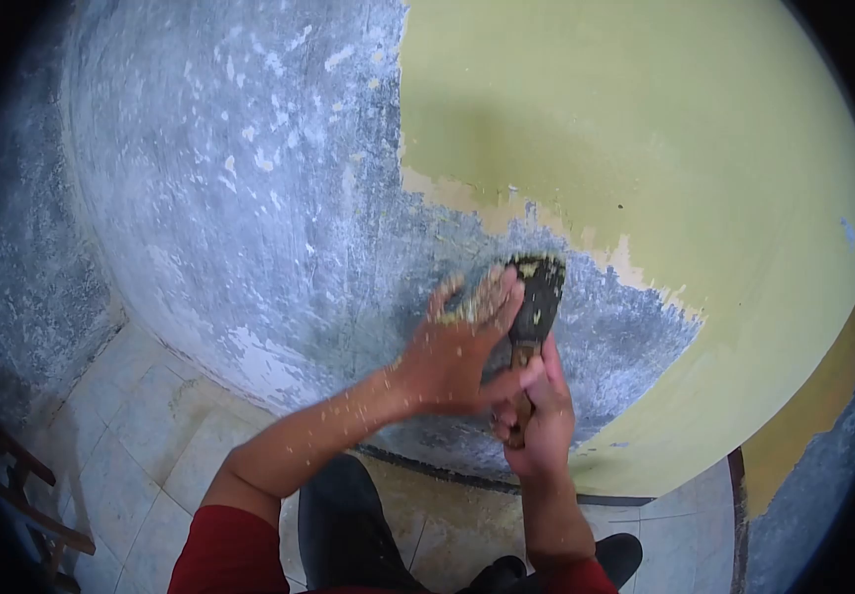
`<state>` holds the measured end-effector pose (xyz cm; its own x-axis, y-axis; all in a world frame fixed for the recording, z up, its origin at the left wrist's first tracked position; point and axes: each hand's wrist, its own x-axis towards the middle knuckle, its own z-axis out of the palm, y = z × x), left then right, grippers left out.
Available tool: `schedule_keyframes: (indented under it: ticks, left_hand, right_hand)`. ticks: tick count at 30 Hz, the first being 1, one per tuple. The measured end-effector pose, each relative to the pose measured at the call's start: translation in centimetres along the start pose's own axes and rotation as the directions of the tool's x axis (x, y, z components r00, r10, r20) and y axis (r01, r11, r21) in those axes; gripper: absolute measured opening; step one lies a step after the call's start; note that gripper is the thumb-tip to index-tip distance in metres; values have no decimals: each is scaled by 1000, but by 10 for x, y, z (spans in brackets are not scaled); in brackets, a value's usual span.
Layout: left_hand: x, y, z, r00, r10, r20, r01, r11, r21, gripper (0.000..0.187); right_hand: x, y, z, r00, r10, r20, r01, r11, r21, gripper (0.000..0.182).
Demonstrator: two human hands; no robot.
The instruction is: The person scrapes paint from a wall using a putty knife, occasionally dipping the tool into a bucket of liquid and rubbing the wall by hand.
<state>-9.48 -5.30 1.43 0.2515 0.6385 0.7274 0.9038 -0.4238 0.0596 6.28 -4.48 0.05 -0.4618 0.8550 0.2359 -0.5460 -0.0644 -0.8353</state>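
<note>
My right hand [543,408] is wrapped around the wooden handle of a paint scraper [536,309], whose wide dark blade points up and carries pale flakes. Just left of the blade is my left hand [459,358], its fingers stretched out and dusted with yellowish flakes. Those fingers reach to the blade's left edge, while the thumb lies across near the handle. More flakes cling to my left forearm. Behind both hands stands a wall [279,218], scraped to mottled blue-grey on the left and below. Yellow-green paint [635,119] covers its upper right, with a ragged, pale-edged border.
A tiled floor [135,436] runs along the wall's foot, with debris by my feet. Dark wooden furniture [41,515] stands at the lower left. At the far right, another wall section [804,495] shows yellow above and blue-grey below.
</note>
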Motion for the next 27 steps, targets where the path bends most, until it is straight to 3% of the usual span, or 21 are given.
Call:
schedule_keyframes:
  ticks: [4,7,9,11,13,15,16,17,19,21,22,23,24,26,27]
  left_hand:
    - [13,-9,3,992,-3,-127,10,998,54,87]
    - [35,-13,-32,999,-25,-43,31,990,135,87]
    - [26,-20,-30,1000,-14,-5,14,994,113,84]
    - [5,-23,-11,997,-15,74,5,991,130,82]
    - [-20,-15,11,994,-1,108,-14,990,141,78]
    - [-42,-19,33,948,84,306,-78,996,-34,77]
    - [-43,-22,35,950,81,302,-81,997,-13,77]
    - [-44,-23,38,965,152,214,-157,988,7,77]
    - [-34,-22,36,967,222,127,-229,972,46,77]
    - [-3,-23,31,976,195,-98,-179,972,150,81]
    - [12,-27,32,977,72,-200,-40,986,161,86]
    - [28,-32,35,952,-48,-302,99,982,158,91]
    - [45,-38,39,950,-53,-309,108,981,164,91]
    - [71,-42,57,838,-59,-542,208,954,217,99]
    - [75,-32,71,869,-39,-493,195,943,269,100]
  right_hand:
    - [22,-18,8,1000,16,-10,-17,1000,-21,58]
    - [33,-25,17,999,-14,50,15,1000,-26,58]
    - [33,-14,10,990,-31,140,21,998,67,59]
    - [24,10,-10,997,-4,82,-3,997,80,55]
    - [-1,31,-35,998,66,-11,-66,998,-6,53]
    - [-31,35,-62,990,134,-44,-139,973,-181,51]
    - [-43,39,-83,991,118,-54,-130,938,-322,47]
    - [-57,43,-107,992,105,-63,-123,881,-457,44]
    - [-80,50,-153,991,-127,39,100,513,-853,38]
    - [-104,41,-176,992,-43,-119,-92,404,-910,37]
    - [-117,40,-185,993,-37,-114,-90,399,-912,37]
    - [-128,40,-194,983,-42,-180,-161,289,-944,38]
    - [-137,42,-204,969,-56,-241,-228,177,-958,38]
    - [-157,58,-221,961,-29,-275,-260,251,-933,33]
    - [-165,66,-226,949,-2,-316,-298,322,-898,28]
